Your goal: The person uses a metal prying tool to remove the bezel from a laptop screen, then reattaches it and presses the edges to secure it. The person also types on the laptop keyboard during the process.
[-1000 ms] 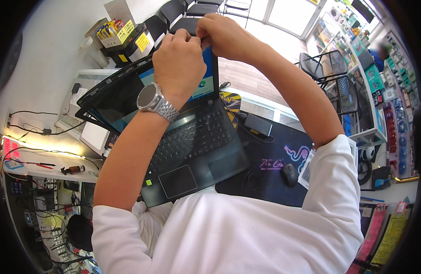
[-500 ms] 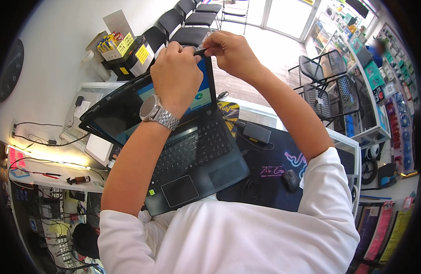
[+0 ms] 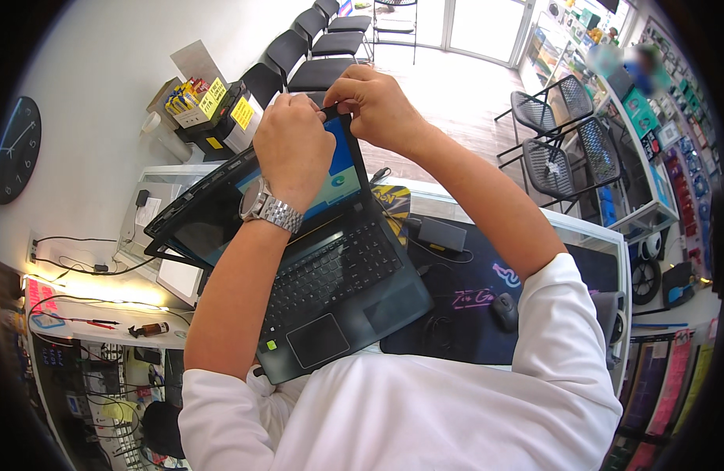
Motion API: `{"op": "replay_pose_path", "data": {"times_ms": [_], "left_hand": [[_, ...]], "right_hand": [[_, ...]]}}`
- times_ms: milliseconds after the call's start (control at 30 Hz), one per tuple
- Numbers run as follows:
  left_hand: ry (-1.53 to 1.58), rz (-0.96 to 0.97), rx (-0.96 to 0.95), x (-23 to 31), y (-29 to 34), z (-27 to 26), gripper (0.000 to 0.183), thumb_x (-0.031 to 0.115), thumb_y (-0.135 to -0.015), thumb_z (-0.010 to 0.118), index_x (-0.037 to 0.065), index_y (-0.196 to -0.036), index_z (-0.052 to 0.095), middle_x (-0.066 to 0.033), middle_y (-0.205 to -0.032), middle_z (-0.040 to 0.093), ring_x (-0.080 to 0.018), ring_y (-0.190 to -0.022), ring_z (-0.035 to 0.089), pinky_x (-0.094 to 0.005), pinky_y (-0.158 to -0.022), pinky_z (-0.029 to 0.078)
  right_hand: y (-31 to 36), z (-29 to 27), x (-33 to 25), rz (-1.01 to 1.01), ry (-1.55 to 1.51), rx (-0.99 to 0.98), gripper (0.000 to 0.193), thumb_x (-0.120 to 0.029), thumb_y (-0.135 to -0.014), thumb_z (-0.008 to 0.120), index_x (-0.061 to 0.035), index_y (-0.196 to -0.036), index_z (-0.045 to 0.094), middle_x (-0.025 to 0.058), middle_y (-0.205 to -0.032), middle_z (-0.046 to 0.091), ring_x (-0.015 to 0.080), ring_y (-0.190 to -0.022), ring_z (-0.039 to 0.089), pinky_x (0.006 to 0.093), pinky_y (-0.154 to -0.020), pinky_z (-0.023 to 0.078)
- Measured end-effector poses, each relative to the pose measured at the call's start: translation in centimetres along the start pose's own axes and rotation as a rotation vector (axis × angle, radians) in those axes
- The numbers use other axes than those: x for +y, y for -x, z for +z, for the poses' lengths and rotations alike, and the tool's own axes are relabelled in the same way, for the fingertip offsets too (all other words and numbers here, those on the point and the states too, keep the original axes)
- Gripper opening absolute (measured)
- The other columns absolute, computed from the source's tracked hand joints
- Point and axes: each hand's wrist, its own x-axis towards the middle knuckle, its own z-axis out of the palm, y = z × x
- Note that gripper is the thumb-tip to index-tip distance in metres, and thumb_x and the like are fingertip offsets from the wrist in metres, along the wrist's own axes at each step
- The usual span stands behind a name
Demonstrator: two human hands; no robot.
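Note:
An open black laptop (image 3: 338, 271) lies tilted across my lap and the counter edge, its screen (image 3: 342, 177) lit blue. Along the left side of the lid, the thin black screen bezel (image 3: 173, 257) stands away from the panel. My left hand (image 3: 294, 145), with a metal watch (image 3: 256, 199) on the wrist, is curled over the lid's top edge and hides part of the screen; its fingertips are mostly hidden. At the upper right corner, my right hand (image 3: 374, 110) pinches the bezel between thumb and fingers.
On a dark desk mat (image 3: 472, 330) right of the laptop are a mouse (image 3: 503, 312) and a power adapter (image 3: 441, 234). A box of small packets (image 3: 191, 98) stands on a black printer-like machine at the back left. Black chairs (image 3: 323, 74) line the wall; mesh chairs (image 3: 550, 166) stand right.
Both hands have shifted slightly left and down in view, staying at the lid's top edge. At the lid's left corner, the bezel now shows more separation.

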Motion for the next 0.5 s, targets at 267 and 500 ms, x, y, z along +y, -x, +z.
{"op": "replay_pose_path", "data": {"times_ms": [267,500], "left_hand": [[0.025,-0.037,-0.130,-0.3,-1.1,-0.8,0.012,0.015,-0.091,0.073,0.004,-0.091,0.079,-0.0175,-0.099,0.073,-0.0389,-0.091,0.074,-0.0492,-0.080,0.059],[0.055,-0.068,-0.171,0.2,-1.3,-1.8,0.012,0.014,-0.092,0.074,0.002,-0.091,0.076,-0.0178,-0.097,0.074,-0.0393,-0.092,0.073,-0.0497,-0.082,0.058]], "right_hand": [[-0.8,0.0,0.0,-0.125,0.038,-0.041,0.025,0.006,-0.073,0.075,-0.0052,-0.095,0.076,0.0138,-0.096,0.069,0.0374,-0.098,0.065,0.0454,-0.086,0.056],[-1.2,0.0,-0.7,-0.125,0.075,-0.060,0.016,0.003,-0.073,0.077,-0.0043,-0.084,0.068,0.0108,-0.091,0.065,0.0334,-0.097,0.063,0.0421,-0.085,0.055]]}}
